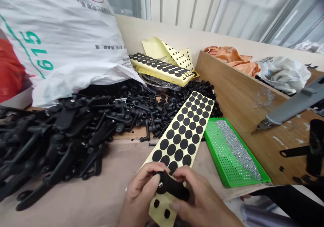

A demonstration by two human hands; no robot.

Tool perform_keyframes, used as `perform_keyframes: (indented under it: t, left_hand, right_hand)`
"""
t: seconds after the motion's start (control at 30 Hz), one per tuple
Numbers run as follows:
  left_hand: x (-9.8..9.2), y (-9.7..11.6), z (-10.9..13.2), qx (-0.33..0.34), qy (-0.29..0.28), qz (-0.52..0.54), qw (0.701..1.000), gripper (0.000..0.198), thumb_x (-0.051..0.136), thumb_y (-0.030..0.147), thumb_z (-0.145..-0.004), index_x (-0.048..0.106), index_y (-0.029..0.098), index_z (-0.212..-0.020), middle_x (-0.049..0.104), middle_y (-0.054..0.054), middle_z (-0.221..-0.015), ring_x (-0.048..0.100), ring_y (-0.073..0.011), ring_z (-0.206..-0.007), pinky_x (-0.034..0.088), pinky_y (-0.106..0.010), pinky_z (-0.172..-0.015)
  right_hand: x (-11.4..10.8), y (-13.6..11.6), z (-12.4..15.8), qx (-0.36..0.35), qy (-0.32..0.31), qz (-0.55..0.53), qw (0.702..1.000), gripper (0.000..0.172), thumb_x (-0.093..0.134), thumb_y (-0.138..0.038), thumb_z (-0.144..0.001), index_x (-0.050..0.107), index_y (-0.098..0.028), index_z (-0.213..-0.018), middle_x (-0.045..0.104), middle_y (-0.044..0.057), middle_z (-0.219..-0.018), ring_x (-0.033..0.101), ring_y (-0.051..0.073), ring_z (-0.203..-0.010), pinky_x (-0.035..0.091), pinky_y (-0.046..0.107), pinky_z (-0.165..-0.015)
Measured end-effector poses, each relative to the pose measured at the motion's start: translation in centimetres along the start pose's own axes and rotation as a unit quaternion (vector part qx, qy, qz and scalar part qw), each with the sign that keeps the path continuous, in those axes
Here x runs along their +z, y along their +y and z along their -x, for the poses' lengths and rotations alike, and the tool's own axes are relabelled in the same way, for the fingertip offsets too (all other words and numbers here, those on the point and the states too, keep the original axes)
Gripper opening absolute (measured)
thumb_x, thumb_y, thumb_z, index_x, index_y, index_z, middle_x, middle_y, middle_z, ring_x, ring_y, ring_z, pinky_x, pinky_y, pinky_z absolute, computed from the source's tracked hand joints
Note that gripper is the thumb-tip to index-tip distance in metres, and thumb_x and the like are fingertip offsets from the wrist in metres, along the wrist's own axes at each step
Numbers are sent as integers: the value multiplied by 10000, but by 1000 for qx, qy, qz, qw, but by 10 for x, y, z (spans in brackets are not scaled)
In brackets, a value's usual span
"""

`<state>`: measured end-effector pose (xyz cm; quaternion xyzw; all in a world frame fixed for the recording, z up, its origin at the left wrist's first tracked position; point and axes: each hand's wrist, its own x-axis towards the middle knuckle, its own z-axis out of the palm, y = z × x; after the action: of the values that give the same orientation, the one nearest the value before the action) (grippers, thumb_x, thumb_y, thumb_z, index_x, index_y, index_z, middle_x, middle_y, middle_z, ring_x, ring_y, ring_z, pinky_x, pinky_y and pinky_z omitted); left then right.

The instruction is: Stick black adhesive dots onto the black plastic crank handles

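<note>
Both my hands meet at the bottom centre over a yellow backing sheet (182,132) covered with round black pads. My left hand (140,195) and my right hand (199,200) are closed together on one small black plastic part (172,186), thumbs pressing on its top. The sheet runs from under my hands up to the right, and two pads remain on its near end below the part.
A big heap of black plastic parts (76,132) fills the left. A white printed sack (63,38) lies behind it. More pad sheets (162,68) sit at the back. A green perforated tray (235,152) of small screws lies right, and a grey power screwdriver (291,107) farther right.
</note>
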<state>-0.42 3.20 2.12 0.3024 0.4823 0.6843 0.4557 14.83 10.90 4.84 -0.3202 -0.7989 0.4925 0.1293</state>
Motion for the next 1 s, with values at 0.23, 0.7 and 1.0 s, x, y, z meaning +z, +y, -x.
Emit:
perform_keyframes:
  t: [0.23,0.7,1.0]
  left_hand:
    - [-13,14,2,-99,-85,-10,991,161,653,373,-799,669,222,-853,653,-23,-911,577,-157,-791,459,-238,-706]
    - [-30,17,-4,-206,-153,-86,963,274,617,446,-791,655,180,-842,599,12,-643,519,-86,-481,401,-168,-470]
    - [-60,38,24,-167,-79,-168,968,275,641,414,-795,661,165,-679,568,19,-553,480,-83,-445,404,-133,-378]
  right_hand:
    - [0,0,0,-25,-79,66,994,136,571,-218,-798,479,-187,-703,507,-38,-679,496,114,-645,336,224,-561]
    - [-11,-8,-1,-9,-136,71,988,101,566,-182,-755,508,-182,-672,425,-71,-566,420,82,-541,276,197,-489]
    - [35,8,-6,-124,-170,78,974,135,626,-243,-746,611,-211,-876,623,-20,-726,559,139,-646,404,209,-550]
